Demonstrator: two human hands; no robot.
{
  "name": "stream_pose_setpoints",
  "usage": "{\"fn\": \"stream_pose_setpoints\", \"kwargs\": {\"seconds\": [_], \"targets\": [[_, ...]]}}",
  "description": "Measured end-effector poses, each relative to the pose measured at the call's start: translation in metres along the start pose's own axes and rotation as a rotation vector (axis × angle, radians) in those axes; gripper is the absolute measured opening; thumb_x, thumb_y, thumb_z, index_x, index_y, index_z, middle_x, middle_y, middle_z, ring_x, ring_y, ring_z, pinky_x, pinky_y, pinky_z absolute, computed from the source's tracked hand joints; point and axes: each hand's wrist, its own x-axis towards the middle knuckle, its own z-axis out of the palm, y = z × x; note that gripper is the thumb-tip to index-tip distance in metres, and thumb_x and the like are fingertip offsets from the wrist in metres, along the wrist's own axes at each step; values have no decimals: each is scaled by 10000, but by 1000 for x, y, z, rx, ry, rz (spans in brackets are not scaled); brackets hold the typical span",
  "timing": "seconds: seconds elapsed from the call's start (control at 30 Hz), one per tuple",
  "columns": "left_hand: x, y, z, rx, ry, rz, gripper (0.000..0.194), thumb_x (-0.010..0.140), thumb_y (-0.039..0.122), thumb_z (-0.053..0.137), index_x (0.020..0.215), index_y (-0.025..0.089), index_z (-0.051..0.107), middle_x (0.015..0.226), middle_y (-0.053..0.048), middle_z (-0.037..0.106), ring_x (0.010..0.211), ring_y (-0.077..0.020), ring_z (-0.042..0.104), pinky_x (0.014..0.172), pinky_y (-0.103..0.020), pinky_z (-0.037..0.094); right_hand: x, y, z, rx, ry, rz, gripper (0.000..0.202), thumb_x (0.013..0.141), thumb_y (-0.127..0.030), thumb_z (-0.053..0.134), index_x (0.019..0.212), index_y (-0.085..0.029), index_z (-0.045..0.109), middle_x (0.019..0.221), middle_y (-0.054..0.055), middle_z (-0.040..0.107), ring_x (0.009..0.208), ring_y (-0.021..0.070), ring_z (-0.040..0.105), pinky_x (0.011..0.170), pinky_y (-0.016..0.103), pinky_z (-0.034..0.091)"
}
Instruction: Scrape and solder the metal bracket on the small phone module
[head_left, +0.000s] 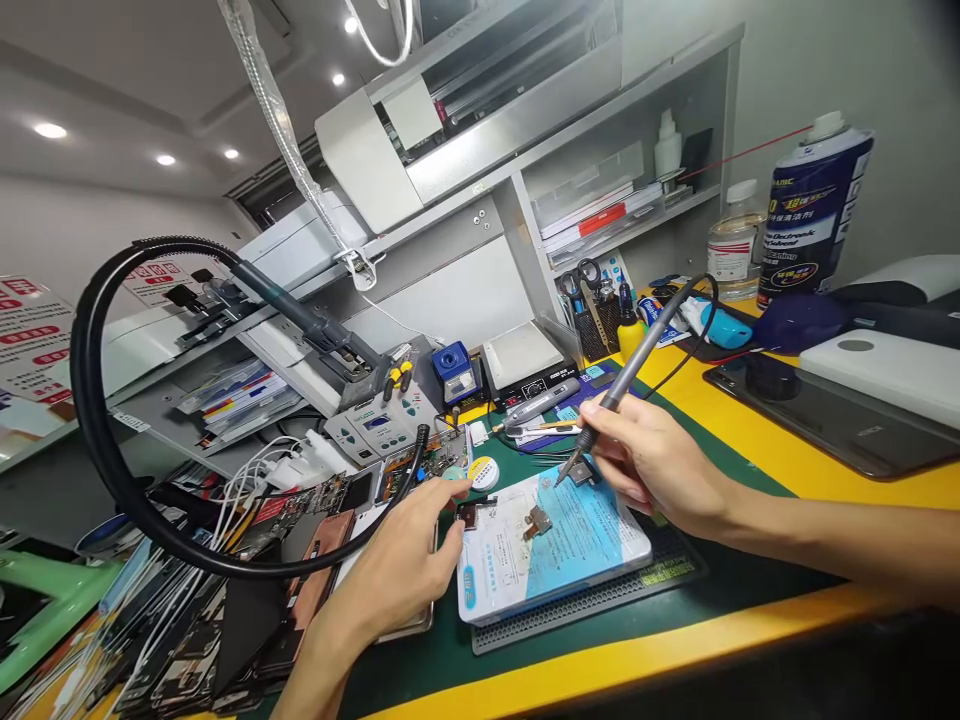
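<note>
My right hand (652,455) is closed round a grey soldering iron (626,375), its tip pointing down over the right part of a blue and white box (555,570). A dark small module (581,472) lies beside the tip. Near the box's middle sits a small metal part with a brown flex cable (537,522), and another small dark part (468,515) rests at its upper left. My left hand (412,545) hovers by the box's left edge, thumb and fingers apart, with nothing visible between them.
A black hose (86,400) loops over the left side. Stacked phone parts (247,610) and a rework station (375,425) stand left. Behind the box are a blue iron stand (455,372) and a hot plate (525,360). A phone (832,410) and spray can (814,215) are right.
</note>
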Motion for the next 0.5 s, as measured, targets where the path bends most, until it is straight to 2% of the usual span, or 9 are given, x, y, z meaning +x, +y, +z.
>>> {"fn": "stream_pose_setpoints", "kwargs": {"seconds": [0.1,0.23,0.37,0.5], "targets": [[0,2,-5,-13,74,-3,297,981,189,509,1248,220,637,1279,-95,697,1193,-244,669,1022,-416,560,0,1,-1,-21,7,-4,417,922,-555,656,788,-257,398,475,-145,369,295,52,315,282,156,259],[0,14,-8,-39,102,35,177,989,217,519,1081,204,669,1097,-89,707,1052,-236,665,910,-398,565,0,3,0,-60,16,11,430,939,-557,639,747,-240,421,525,-109,467,299,47,378,280,159,284],[3,26,7,-66,25,120,90,948,238,610,982,206,687,964,-55,695,938,-222,630,868,-398,531,2,10,-1,-108,15,58,447,958,-553,604,686,-230,457,465,-95,462,274,63,376,260,177,308],[5,32,26,-84,-7,135,95,939,285,667,975,199,684,954,-56,666,923,-242,588,857,-430,479,2,16,-2,-134,20,99,432,975,-540,581,695,-222,498,460,-89,475,260,69,372,252,186,313]]}}
